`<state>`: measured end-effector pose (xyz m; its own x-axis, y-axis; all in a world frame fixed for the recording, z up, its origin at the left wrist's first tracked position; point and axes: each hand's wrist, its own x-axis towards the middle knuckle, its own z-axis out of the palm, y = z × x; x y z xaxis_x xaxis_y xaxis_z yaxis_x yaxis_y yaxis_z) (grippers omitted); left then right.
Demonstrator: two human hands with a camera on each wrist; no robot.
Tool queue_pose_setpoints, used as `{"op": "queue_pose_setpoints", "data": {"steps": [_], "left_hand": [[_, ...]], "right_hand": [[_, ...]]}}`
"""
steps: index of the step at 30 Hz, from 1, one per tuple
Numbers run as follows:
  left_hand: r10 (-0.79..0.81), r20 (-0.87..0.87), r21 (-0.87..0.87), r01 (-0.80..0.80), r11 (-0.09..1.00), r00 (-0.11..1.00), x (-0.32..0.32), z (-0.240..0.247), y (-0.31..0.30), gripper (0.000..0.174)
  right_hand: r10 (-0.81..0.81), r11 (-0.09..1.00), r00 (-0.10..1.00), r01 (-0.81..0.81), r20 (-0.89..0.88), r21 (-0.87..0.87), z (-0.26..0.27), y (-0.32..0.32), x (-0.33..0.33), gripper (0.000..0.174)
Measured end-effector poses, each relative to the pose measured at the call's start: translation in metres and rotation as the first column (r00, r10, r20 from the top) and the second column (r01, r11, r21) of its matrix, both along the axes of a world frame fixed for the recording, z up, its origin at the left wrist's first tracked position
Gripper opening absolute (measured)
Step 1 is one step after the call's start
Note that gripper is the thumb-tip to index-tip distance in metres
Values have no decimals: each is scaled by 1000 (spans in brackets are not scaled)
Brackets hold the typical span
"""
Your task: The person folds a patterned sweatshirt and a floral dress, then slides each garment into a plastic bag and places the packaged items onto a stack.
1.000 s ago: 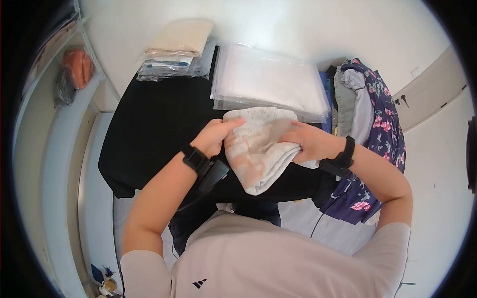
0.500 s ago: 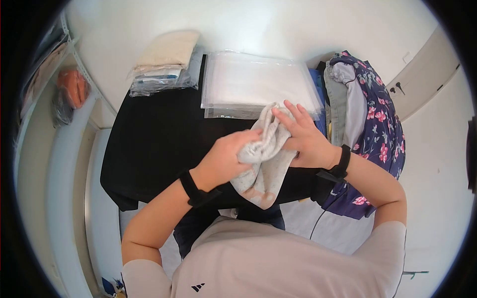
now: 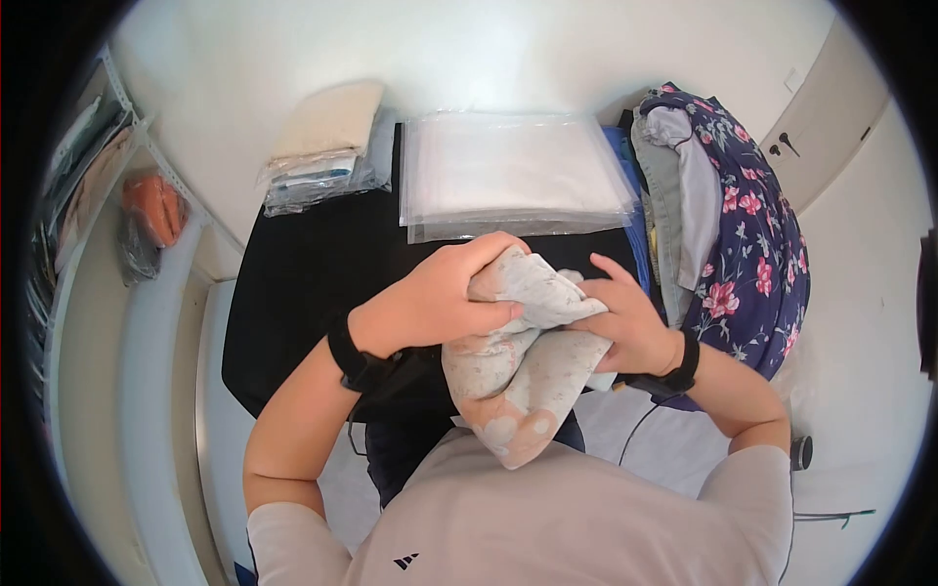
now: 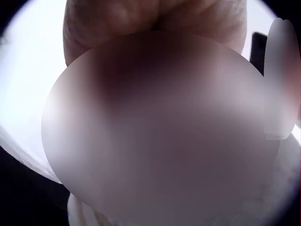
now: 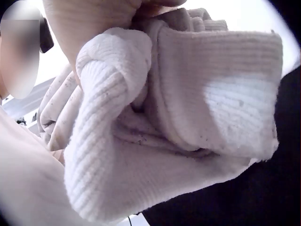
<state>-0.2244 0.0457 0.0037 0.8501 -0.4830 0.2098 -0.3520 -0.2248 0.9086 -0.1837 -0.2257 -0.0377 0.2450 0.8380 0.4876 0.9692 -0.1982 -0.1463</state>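
A pale, speckled knit garment [image 3: 523, 386] with peach patches is bundled between my two hands, above the near edge of the table. My left hand [image 3: 430, 293] grips its upper left, thumb across the front fold. On the other side, my right hand [image 3: 637, 320] holds the garment's right edge, one finger sticking out. In the right wrist view a ribbed cuff [image 5: 225, 89] and a rolled ribbed band [image 5: 101, 108] hang below the hand. The left wrist view is mostly blurred, with part of the left hand [image 4: 155, 21] at its top.
A black-covered table [image 3: 303, 283] carries a stack of clear plastic bags [image 3: 513, 166] at the back. Bagged folded clothes [image 3: 327, 137] lie at back left. Loose clothes with a floral navy garment [image 3: 747, 225] hang over the right end. A shelf [image 3: 186, 264] runs along the left.
The garment has been gathered and turned in the hands, and now hangs nearer my body. My left hand moved up over its top; my right hand shifted to its right edge.
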Motion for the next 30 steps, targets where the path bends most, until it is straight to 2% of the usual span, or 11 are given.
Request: {"op": "queue_pose_setpoints", "data": {"steps": [5,8,16,18,20,22,23,24,26,28,30], "left_hand": [[-128,-12,69,128,989,992,10,9,-16,31],[-178,188,181,144,973,966,9,7,-34,31],[-241,106,243,210,947,965,15,11,-34,36],[-118,-34,-118,113,987,992,27,-7,-21,41],[53,35,74,-55,996,998,51,-38,6,48],[164,107,517,-196,833,981,71,-85,40,60],[198,186,678,-271,683,962,72,-104,51,66],[197,189,681,-273,679,962,75,-115,57,66],[192,146,849,-223,479,971,79,-127,65,75],[199,159,843,-238,483,967,78,-133,65,75],[180,255,861,-308,406,950,70,-135,55,75]], "right_hand": [[-50,998,970,60,-237,34,-19,-6,-15,45],[-129,991,974,132,-187,5,-7,-2,-21,50],[-126,992,962,117,-242,-49,-23,-9,-22,55],[-143,990,967,141,-212,-25,-28,-18,-22,52],[-97,939,916,213,-389,268,-51,-40,-14,45],[-198,726,592,624,-781,289,-75,-66,-23,45],[-149,587,445,759,-883,283,-76,-70,-33,46],[-85,477,424,812,-901,337,-60,-67,-45,48],[602,318,193,832,-775,455,-81,-73,-46,55],[691,326,116,831,-714,450,-92,-69,-50,60],[784,150,163,887,-599,438,-121,-63,-46,62]]}}
